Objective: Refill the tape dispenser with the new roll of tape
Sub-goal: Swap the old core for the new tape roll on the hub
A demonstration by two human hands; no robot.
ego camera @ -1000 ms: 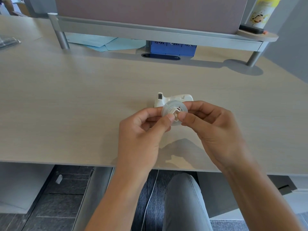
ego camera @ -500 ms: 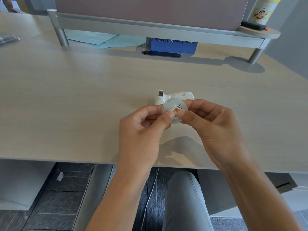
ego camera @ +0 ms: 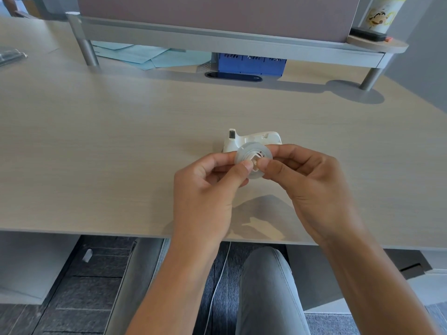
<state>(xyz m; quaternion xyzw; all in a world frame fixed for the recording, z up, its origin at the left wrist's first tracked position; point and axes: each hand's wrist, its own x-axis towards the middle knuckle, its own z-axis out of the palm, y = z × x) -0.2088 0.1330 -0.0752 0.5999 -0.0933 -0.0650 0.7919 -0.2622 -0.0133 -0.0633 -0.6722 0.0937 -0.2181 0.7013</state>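
A small clear roll of tape (ego camera: 251, 153) with a white core is held up above the desk between both hands. My left hand (ego camera: 208, 189) pinches its left side with thumb and fingers. My right hand (ego camera: 312, 184) grips the right side, its thumb pressing at the core. Directly behind the roll, the white tape dispenser (ego camera: 254, 139) lies on the pale wooden desk (ego camera: 96, 146), partly hidden by the roll and my fingers.
A raised grey shelf (ego camera: 217, 35) spans the back of the desk, with a blue box (ego camera: 251, 65), teal papers (ego camera: 142, 55) and a dark cable slot (ego camera: 233, 76) under it. A yellow printed can (ego camera: 382, 13) stands at the shelf's right end. My knee is under the desk's near edge.
Both hands stay on the roll, which has shifted very slightly upward and closer to the dispenser. The fingers have adjusted a little at the core.
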